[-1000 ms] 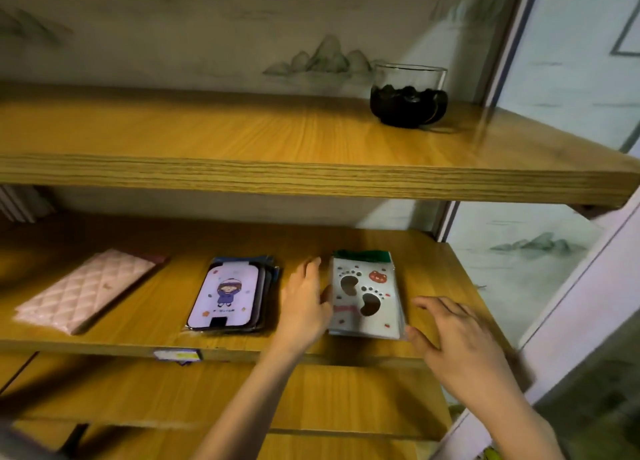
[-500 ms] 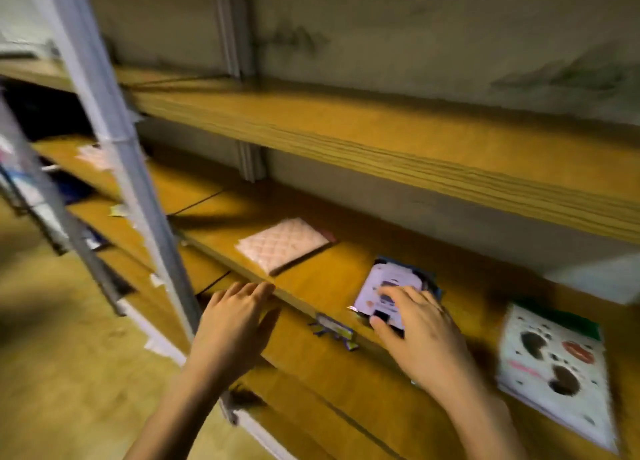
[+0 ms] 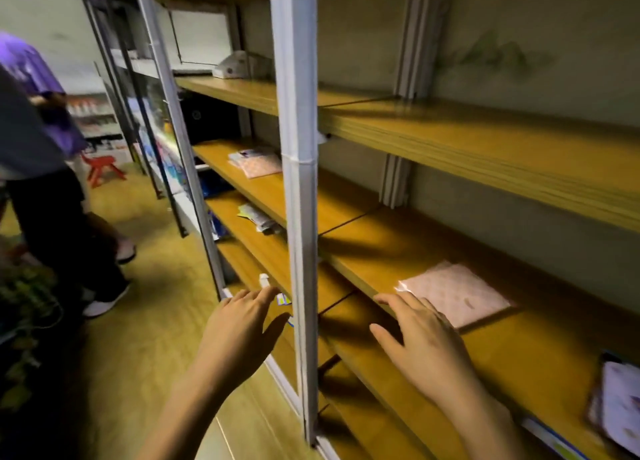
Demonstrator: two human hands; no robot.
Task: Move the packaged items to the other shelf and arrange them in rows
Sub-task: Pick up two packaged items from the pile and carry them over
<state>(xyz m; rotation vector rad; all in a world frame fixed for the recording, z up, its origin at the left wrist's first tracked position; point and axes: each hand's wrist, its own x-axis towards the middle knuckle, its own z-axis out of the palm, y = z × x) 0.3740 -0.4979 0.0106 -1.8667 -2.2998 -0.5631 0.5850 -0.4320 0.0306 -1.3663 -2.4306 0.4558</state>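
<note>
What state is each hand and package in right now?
Left hand: open, empty, left of the white post.
Right hand: open, empty, over the shelf edge.
Pink quilted pack: flat on that shelf, unheld.
Purple-print pack: flat, partly out of frame.
Far pink packs: lying in the next bay.

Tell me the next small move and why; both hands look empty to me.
Probably slide the right hand forward onto the pink quilted package and grip it. Both hands are open and hold nothing. The package lies flat on the wooden shelf, with the right hand at its near edge. The left hand hovers off the shelf, by the white post.
</note>
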